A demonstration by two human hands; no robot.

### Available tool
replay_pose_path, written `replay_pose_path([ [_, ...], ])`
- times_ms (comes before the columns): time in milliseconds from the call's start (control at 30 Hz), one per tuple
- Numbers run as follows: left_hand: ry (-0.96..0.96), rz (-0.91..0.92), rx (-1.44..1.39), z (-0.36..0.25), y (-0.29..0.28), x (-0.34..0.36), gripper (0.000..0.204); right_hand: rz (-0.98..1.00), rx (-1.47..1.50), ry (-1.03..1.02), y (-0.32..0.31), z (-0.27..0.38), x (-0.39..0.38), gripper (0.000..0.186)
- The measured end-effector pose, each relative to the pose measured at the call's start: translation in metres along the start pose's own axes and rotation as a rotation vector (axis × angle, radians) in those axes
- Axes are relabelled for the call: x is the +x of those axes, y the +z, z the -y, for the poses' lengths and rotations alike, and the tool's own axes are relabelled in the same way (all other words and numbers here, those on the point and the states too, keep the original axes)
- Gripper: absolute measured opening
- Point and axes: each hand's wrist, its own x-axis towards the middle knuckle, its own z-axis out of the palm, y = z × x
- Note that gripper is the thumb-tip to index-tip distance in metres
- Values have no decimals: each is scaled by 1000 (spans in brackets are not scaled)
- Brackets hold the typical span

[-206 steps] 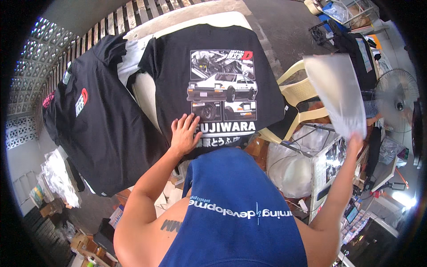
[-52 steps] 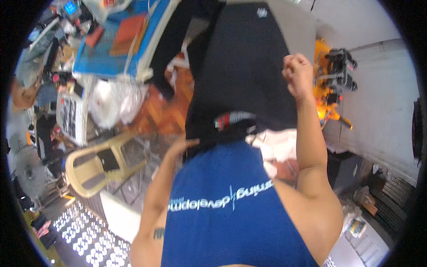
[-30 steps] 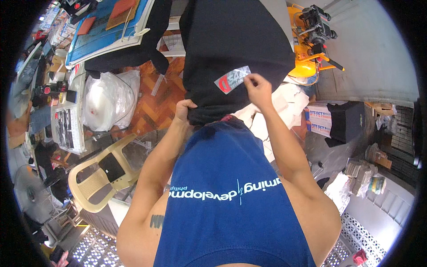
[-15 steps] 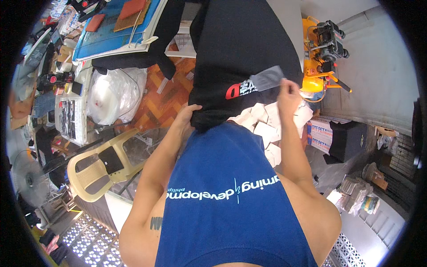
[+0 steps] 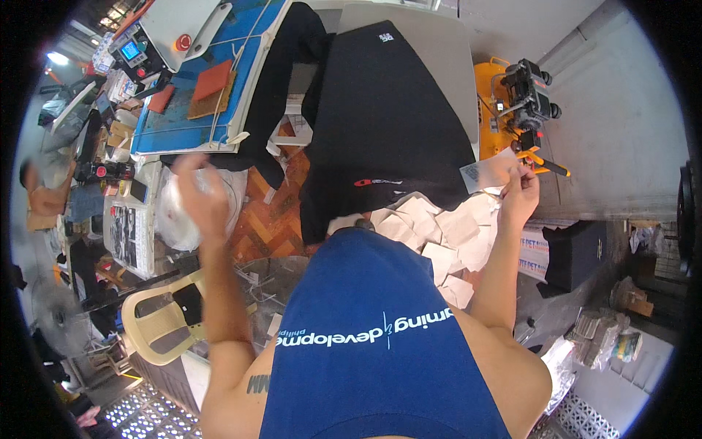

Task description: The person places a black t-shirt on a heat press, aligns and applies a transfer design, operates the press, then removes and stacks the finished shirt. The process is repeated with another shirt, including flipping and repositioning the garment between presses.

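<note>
Black shirt [image 5: 380,117] spread on grey worktop [image 5: 450,73], far ctr, prob. to keep it flat; our R hand [image 5: 521,189] pinches clear film [image 5: 484,173] by edge, shirt's right; L hand [image 5: 199,190] blurred, looks empty.

Matt, soft-looking cloth was seen in the black T-shirt [image 5: 387,121] on the far side and in the navy tank top [image 5: 365,366] nearest. The film sheet [image 5: 479,174] at right was made of smooth, translucent plastic. Matt paper was seen in the pale squares [image 5: 461,227], smooth moulded plastic in the cream chair [image 5: 167,331] at left, and faintly glossy wood in the parquet floor [image 5: 259,227].
</note>
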Motion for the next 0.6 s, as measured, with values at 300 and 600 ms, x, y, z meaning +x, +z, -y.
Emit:
replay_pose_path([
  [300, -95, 259, 736, 84, 13, 185, 47, 289, -225, -303, 7, 25, -26, 14],
  [600, -410, 335, 599, 71, 28, 192, 68, 418, -216, -165, -6, 27, -55, 7],
])
